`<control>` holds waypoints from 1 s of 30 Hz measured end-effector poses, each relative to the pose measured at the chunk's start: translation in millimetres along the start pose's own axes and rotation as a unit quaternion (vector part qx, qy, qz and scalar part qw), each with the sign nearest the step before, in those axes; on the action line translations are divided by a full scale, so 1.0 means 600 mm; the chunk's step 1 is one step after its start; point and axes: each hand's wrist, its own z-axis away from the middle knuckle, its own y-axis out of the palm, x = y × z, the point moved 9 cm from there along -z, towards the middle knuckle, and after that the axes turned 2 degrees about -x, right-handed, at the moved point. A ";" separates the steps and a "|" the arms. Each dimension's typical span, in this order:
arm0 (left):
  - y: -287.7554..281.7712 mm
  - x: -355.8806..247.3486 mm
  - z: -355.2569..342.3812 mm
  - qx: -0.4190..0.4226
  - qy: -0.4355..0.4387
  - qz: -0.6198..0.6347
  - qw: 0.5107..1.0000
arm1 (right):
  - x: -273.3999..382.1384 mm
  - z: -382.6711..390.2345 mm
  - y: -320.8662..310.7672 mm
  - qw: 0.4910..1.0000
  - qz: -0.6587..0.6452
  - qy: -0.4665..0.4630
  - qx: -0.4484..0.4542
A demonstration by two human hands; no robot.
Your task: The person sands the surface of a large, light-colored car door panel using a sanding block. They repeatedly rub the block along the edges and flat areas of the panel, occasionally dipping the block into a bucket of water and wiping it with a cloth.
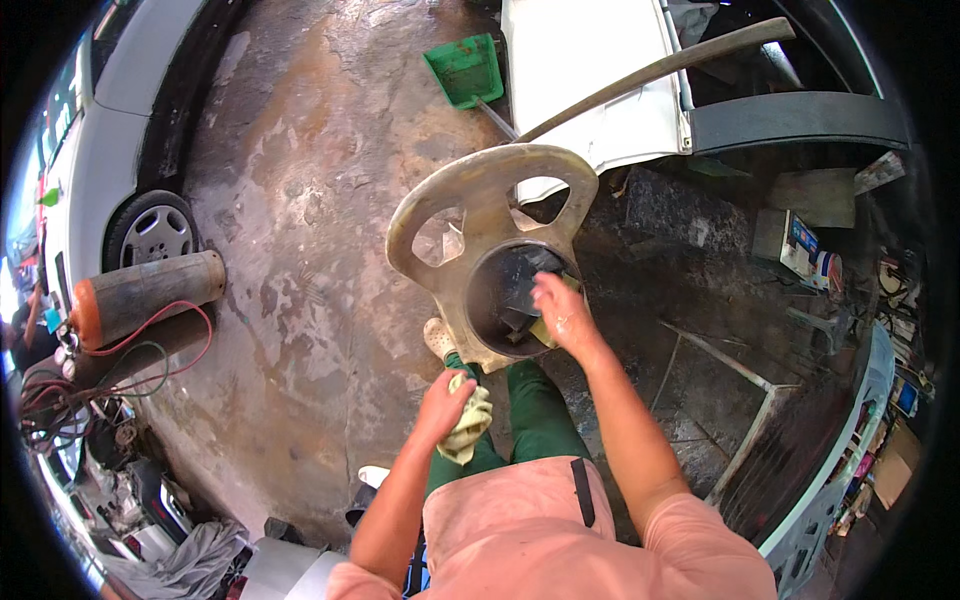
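Note:
My left hand (pixel 445 403) is closed round a crumpled pale yellow cloth (pixel 466 425), held in front of my green trousers. In front of me stands a worn beige plastic piece (pixel 440 215) with a curved top rail, large cut-outs and a round dark recess (pixel 487 300). Over the right side of this recess is my right hand (pixel 565 312), its fingers loosely extended and nothing plainly between them. Dark scraps (pixel 525 265) lie inside the recess, and a yellowish piece (pixel 543 333) shows beneath my right hand, partly covered by it.
An orange-topped gas cylinder (pixel 150 290) with hoses lies at left by a white car's wheel (pixel 152 232). Ahead are a green dustpan (pixel 465 72), a white panel (pixel 590 80) and a long wooden handle (pixel 660 70). A metal frame (pixel 745 420) and cluttered shelf stand right.

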 end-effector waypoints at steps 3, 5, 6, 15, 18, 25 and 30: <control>-0.017 -0.051 -0.069 -0.014 0.042 -0.102 0.994 | -0.040 0.070 0.130 0.938 -0.276 0.172 0.118; -0.041 -0.079 -0.132 -0.067 0.050 -0.130 0.988 | -0.049 0.050 0.193 0.954 -0.245 0.149 0.081; -0.055 -0.093 -0.152 -0.070 0.050 -0.139 0.987 | -0.063 0.030 0.219 0.971 -0.167 0.148 0.086; -0.019 -0.140 -0.230 -0.062 0.119 -0.278 0.951 | -0.264 -0.105 0.322 0.971 0.014 0.234 0.051; -0.025 -0.160 -0.232 -0.067 0.128 -0.282 0.948 | -0.255 -0.123 0.316 0.966 0.031 0.254 0.040; -0.022 -0.161 -0.233 -0.101 0.170 -0.275 0.941 | -0.288 -0.128 0.328 0.958 0.043 0.284 0.019; -0.017 -0.153 -0.231 -0.106 0.174 -0.276 0.939 | -0.312 -0.138 0.329 0.954 0.038 0.296 0.017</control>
